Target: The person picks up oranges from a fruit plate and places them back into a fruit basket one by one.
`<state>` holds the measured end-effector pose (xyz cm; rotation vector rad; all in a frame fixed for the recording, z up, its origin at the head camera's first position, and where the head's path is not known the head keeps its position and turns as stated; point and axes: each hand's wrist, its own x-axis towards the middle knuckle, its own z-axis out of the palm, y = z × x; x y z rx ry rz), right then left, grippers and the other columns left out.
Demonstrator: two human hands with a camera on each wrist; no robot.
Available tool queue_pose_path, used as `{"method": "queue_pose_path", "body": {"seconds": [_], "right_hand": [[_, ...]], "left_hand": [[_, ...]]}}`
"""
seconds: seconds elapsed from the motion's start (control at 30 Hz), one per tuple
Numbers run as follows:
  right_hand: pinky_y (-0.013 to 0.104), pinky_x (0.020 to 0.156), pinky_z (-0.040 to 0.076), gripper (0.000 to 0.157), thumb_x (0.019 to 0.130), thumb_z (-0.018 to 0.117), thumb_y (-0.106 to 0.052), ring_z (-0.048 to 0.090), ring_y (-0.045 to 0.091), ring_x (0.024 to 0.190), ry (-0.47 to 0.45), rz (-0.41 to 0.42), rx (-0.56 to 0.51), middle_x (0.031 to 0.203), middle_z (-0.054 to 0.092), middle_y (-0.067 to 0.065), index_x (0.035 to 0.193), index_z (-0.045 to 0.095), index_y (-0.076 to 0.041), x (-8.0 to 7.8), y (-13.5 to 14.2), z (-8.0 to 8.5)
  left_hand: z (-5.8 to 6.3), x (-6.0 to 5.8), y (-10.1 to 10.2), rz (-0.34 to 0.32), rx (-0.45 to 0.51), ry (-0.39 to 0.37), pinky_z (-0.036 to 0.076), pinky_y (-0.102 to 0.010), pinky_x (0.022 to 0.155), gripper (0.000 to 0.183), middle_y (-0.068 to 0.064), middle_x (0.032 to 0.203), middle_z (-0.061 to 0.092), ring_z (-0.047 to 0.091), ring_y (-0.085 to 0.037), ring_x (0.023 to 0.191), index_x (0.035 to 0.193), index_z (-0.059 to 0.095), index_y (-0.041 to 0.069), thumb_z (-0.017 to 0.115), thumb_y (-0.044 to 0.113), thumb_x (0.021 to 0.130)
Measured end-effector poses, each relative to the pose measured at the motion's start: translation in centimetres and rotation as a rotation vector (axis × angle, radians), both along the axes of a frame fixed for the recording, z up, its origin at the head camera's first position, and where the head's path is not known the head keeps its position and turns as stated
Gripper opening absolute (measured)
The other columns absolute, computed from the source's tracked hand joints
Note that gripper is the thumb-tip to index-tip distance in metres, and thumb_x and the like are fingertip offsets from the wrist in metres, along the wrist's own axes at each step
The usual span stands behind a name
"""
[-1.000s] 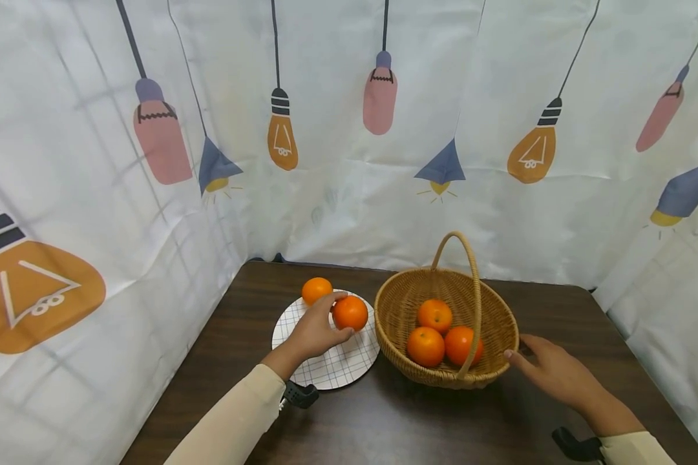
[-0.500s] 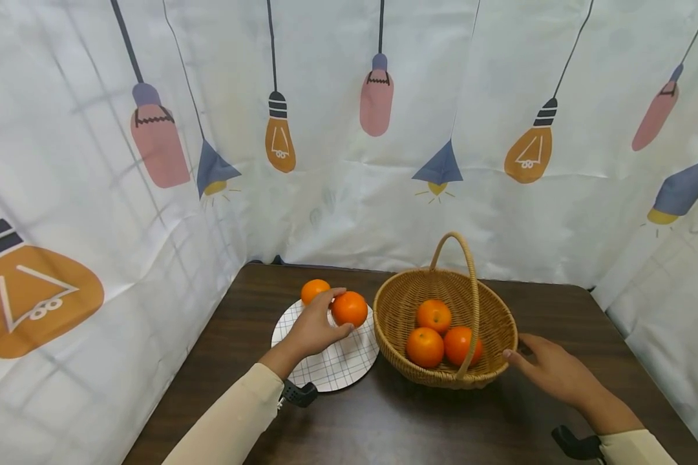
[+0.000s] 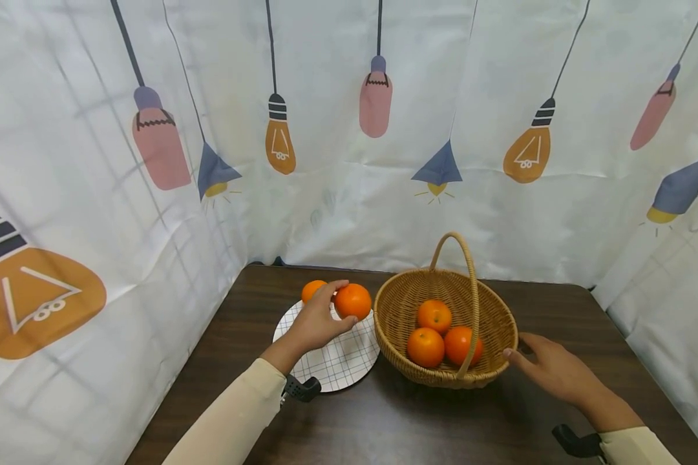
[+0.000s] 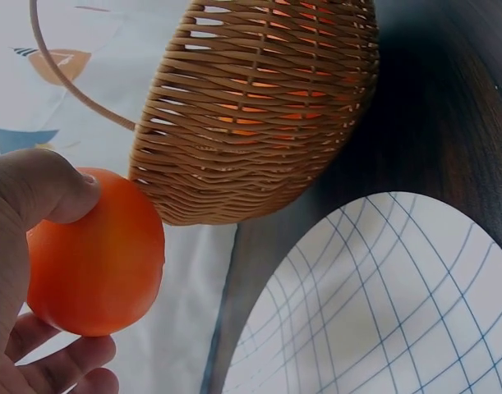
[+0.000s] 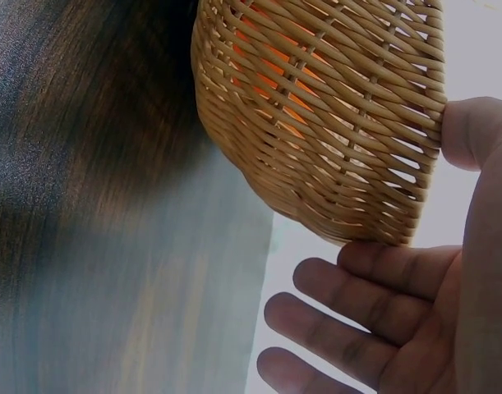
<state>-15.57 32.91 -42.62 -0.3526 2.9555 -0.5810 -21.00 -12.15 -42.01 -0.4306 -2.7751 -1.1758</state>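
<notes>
My left hand (image 3: 317, 323) holds a smooth, round orange fruit (image 3: 353, 301) between thumb and fingers, raised over the white grid-patterned plate (image 3: 340, 361). In the left wrist view this fruit (image 4: 103, 254) appears beside the basket's woven wall. Another orange fruit (image 3: 312, 290) sits at the plate's far left, partly covered by that hand. A wicker basket (image 3: 395, 323) with a tall handle stands right of the plate, with three similar fruits (image 3: 425, 347) inside. My right hand (image 5: 382, 320) touches the basket's right rim with thumb and index finger; its other fingers extend straight, off the wicker.
Everything stands on a dark wooden table (image 3: 407, 426). Behind and on both sides hangs a white curtain (image 3: 337, 213) printed with lamps and bulbs. The basket handle (image 3: 473, 290) arches above the fruits. Black straps with camera mounts (image 3: 302, 389) sit on both wrists.
My left hand has lifted the fruit slightly up from the plate, and now covers more of the fruit behind. The right hand and the basket stay where they were.
</notes>
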Motion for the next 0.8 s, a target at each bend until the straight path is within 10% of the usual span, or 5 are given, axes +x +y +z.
{"method": "queue_pose_path", "body": {"seconds": [0.8], "right_hand": [[0.056,0.076,0.047,0.074,0.093,0.044,-0.055,0.057,0.04,0.103,-0.015,0.009,-0.029,0.126,0.05,0.029,0.132,0.043,0.008,0.0,0.1,0.1]], "left_hand": [[2.6,0.2,1.7,-0.034,0.031,0.053,0.045,-0.035,0.078,0.075,0.005,0.132,0.044,0.049,-0.013,0.101,0.14,0.04,0.023,0.076,0.04,0.075]]}}
